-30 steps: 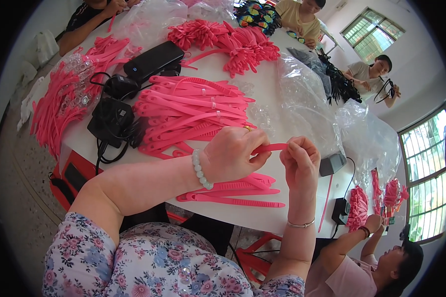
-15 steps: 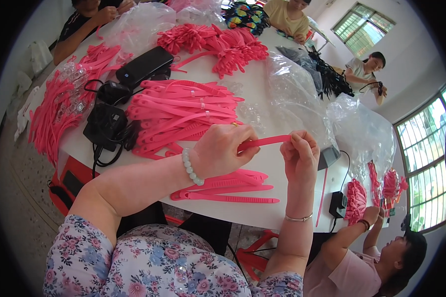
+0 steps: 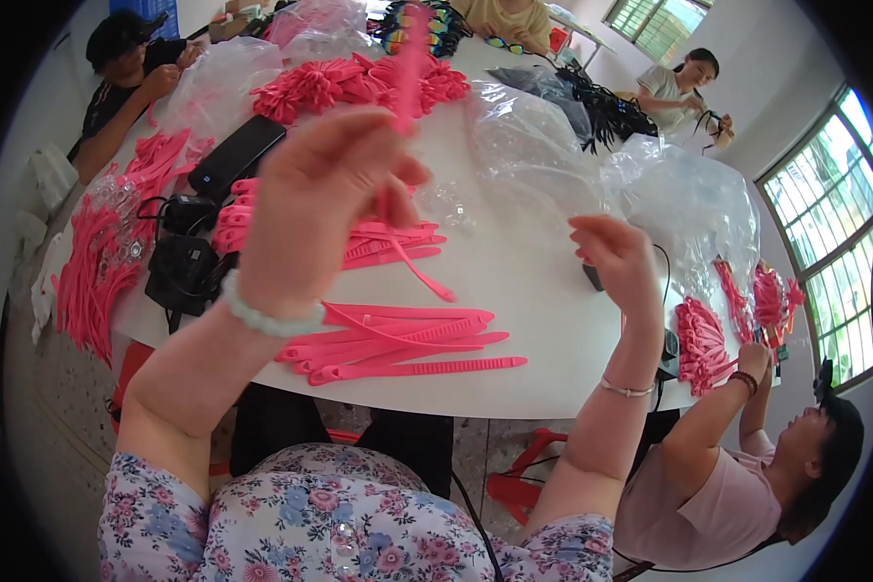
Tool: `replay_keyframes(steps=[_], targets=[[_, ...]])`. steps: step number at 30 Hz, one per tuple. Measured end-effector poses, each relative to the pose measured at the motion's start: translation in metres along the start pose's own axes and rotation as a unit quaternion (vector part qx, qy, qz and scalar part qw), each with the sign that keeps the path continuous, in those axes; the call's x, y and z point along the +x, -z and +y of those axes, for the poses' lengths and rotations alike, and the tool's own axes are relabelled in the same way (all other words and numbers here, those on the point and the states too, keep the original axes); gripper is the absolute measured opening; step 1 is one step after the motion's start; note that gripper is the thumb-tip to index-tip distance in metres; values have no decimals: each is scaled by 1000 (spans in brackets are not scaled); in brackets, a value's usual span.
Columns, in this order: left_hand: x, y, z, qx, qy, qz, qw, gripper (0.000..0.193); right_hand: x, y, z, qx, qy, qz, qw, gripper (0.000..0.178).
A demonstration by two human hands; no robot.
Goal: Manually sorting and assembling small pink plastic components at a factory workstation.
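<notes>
My left hand point(image 3: 325, 199) is raised over the table, fingers closed on a pink rubber strap point(image 3: 414, 63). One end of that strap sticks up, smeared by motion, and the other seems to hang below my fingers. Off to the right, my right hand point(image 3: 619, 260) is held up with its fingers loosely stretched and nothing visible in them. Beneath my left hand lies a small fan of ribbed pink straps point(image 3: 436, 367) near the table's front edge. A larger stack of pink straps point(image 3: 398, 242) is partly hidden behind that hand.
Black power adapters point(image 3: 182, 262) and a black case point(image 3: 235, 155) lie left, beside pink straps with clear pieces point(image 3: 102, 262). Bundled pink straps point(image 3: 320, 87), clear plastic bags point(image 3: 533, 136) and black straps point(image 3: 611, 112) cover the far side. A co-worker point(image 3: 718, 466) sits close on the right.
My hands have parted. The left swung up and left with the strap, which was stretched between both hands; the right let go and moved slightly right. The whole view has shifted.
</notes>
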State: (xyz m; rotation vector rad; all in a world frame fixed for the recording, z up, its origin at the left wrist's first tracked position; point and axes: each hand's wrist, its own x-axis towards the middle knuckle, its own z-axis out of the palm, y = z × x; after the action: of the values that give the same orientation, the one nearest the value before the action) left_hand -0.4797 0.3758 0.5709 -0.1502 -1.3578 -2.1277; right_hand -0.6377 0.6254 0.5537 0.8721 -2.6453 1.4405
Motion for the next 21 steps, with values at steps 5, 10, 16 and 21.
replay_keyframes(steps=[5,10,16,21], targets=[[24,24,47,91,-141,-33,985,20,0,-16,64,-374,114,-2,921,17],[46,46,37,435,-303,-61,846,18,-1,-25,84,-397,82,-7,914,7],[38,108,-24,716,-138,-258,634,41,-1,-32,73,-358,107,3,928,9],[13,75,-39,647,-265,-256,668,35,-8,-36,51,-261,106,67,957,10]])
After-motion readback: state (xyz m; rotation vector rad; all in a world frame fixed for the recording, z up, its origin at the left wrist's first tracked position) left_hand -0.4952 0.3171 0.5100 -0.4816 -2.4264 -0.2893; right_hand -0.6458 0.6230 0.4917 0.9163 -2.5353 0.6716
